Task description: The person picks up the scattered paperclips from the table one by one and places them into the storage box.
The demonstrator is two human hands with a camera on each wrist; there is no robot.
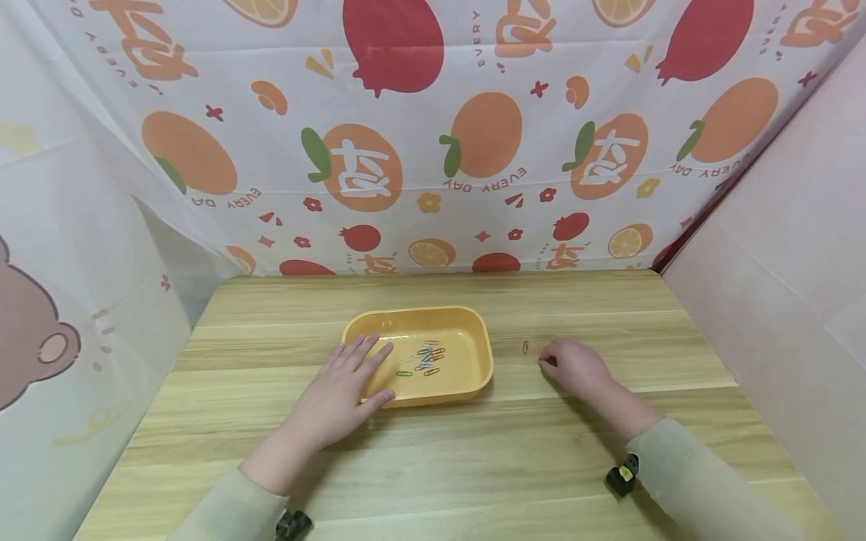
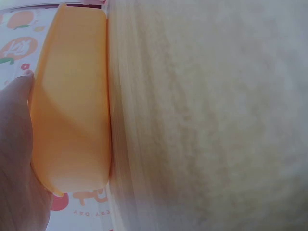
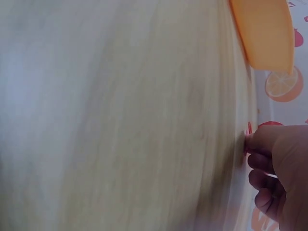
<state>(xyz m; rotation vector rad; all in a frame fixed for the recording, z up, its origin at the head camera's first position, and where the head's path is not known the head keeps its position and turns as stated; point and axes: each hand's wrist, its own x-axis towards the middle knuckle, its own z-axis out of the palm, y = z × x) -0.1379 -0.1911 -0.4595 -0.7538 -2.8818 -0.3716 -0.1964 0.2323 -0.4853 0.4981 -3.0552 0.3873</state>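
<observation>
A yellow tray sits on the table with several coloured paper clips spread in it. My left hand lies over the tray's left end, its fingers extended across the rim and the thumb along the near edge. Right of the tray, my right hand is low over the table, thumb and forefinger pinching a small reddish paper clip, mostly covered by the fingertips. Just beyond those fingertips, a single orange-brown paper clip lies on the wood.
The wood-grain table runs back to a fruit-print cloth. Pale cloth walls stand at the left and the right. A small dark device is strapped at the right wrist.
</observation>
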